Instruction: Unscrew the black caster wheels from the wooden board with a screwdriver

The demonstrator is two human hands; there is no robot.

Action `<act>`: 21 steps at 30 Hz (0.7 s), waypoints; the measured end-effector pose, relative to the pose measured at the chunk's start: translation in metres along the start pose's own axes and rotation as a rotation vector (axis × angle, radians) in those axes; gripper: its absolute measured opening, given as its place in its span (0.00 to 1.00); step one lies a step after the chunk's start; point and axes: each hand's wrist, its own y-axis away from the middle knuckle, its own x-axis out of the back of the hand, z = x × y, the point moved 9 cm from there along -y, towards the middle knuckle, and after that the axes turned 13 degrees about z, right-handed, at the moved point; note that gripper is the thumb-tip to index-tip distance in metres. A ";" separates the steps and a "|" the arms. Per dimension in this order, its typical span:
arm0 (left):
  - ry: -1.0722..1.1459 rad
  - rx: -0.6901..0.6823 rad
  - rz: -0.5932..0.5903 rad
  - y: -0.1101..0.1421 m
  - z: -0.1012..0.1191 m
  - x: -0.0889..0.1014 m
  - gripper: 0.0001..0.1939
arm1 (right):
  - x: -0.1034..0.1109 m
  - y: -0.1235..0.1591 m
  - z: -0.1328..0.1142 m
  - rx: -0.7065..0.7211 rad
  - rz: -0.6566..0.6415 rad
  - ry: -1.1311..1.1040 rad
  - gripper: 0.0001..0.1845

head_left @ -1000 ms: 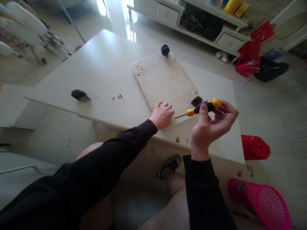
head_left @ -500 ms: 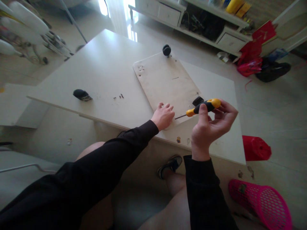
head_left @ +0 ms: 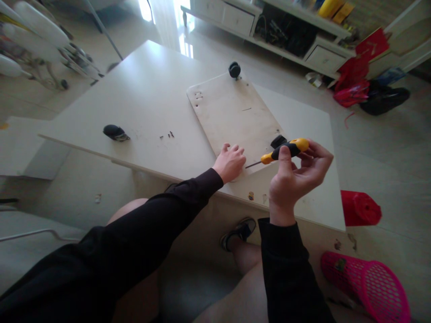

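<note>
A yellow-and-black screwdriver is held in my right hand, thumb along its handle and thin shaft pointing left. The shaft's tip ends beside my left hand, which rests at the near corner of a pale board. The fingers of that hand are curled down, and whatever lies under them is hidden. Black caster wheels stand on the board, one at the far corner and one at the right, partly behind the screwdriver. Another black caster lies on the table at the left, with several small screws nearer the board.
The board lies on a white table with its near edge above my legs. On the floor at the right are a red roll and a pink mesh basket. Beyond the table stands a white cabinet, with red and black bags nearby.
</note>
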 end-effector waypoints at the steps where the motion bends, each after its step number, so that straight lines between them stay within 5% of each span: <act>1: 0.005 0.002 0.003 0.000 0.000 0.001 0.10 | 0.000 0.000 0.000 0.002 0.000 0.005 0.21; 21: 0.002 0.008 0.008 -0.002 0.003 0.009 0.11 | -0.002 0.002 0.003 0.010 -0.036 0.021 0.22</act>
